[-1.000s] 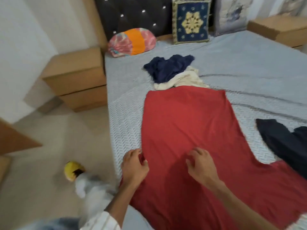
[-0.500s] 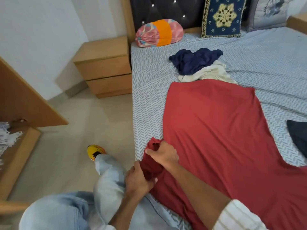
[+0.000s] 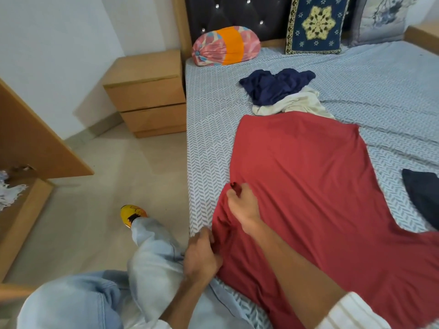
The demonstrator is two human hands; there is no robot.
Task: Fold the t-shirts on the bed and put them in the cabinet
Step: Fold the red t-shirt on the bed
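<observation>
A red t-shirt [image 3: 306,181] lies spread out on the bed [image 3: 209,129], reaching from the near edge toward the middle. My right hand [image 3: 243,205] pinches its left sleeve, which is bunched up near the bed's left side. Lower down, my left hand [image 3: 202,255] grips the same left edge of the red shirt at the mattress corner. A crumpled navy t-shirt [image 3: 275,85] lies on a cream one [image 3: 299,105] just beyond the red shirt. Part of another dark garment [image 3: 425,198] shows at the right edge.
A wooden nightstand [image 3: 147,93] stands left of the bed. An open wooden cabinet door [image 3: 31,138] and shelf [image 3: 21,214] are at the far left. A bolster [image 3: 225,46] and cushions [image 3: 313,24] lean on the headboard. My knee in jeans [image 3: 152,252] is against the bed.
Both hands left the flat middle of the red shirt, shifted left and took hold of its left sleeve and edge, bunching the fabric. The view swung left.
</observation>
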